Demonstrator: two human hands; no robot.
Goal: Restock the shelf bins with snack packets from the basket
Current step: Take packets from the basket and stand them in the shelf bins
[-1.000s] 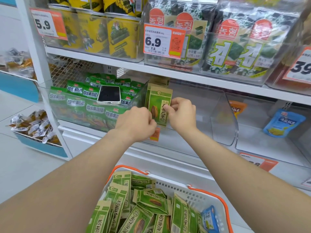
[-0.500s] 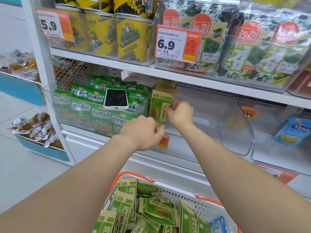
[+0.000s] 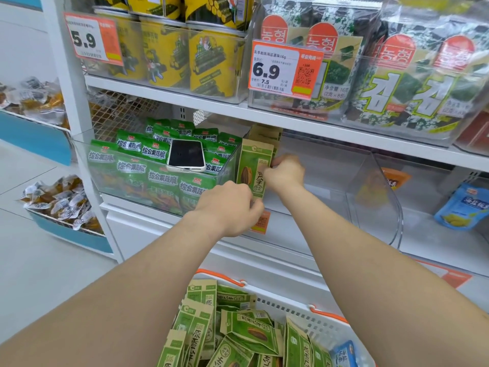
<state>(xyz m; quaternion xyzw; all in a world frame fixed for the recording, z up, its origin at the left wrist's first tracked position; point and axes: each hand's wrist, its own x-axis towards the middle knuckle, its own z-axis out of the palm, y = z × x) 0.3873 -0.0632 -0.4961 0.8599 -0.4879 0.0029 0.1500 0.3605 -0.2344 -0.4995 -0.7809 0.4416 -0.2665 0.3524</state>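
The white shelf (image 3: 317,125) carries a row of clear bins. The one you are working in (image 3: 330,181) sits just right of a bin (image 3: 79,144) packed with green vegetable-crisp packets (image 3: 161,181). Most of your bin looks bare, so the restock seems to be at an early stage.

Below your forearms is the white basket with orange handles (image 3: 304,311). It holds a loose heap of green-and-kraft sunflower seed packets (image 3: 246,332), close enough for a short reach up to the shelf.

A phone (image 3: 186,156) lies face up on the crisp packets, probably parked there to free both your hands.

The sunflower seed packet (image 3: 254,168) you are placing stands upright at the left end of your bin, against the divider wall. Its printed face points outward. A few similar packets (image 3: 264,133) stand behind it, so you appear to be building a front-facing row from that corner.

Your right hand (image 3: 287,172) has its fingers curled onto the packet's right edge and pinches it there, most likely to keep it vertical and square. Your left hand (image 3: 227,205) is curled at the packet's lower end, in front of the bin's front wall. From here you cannot tell whether those fingers grip the bottom edge or only brace it. An orange price tag (image 3: 260,221) shows just below them.
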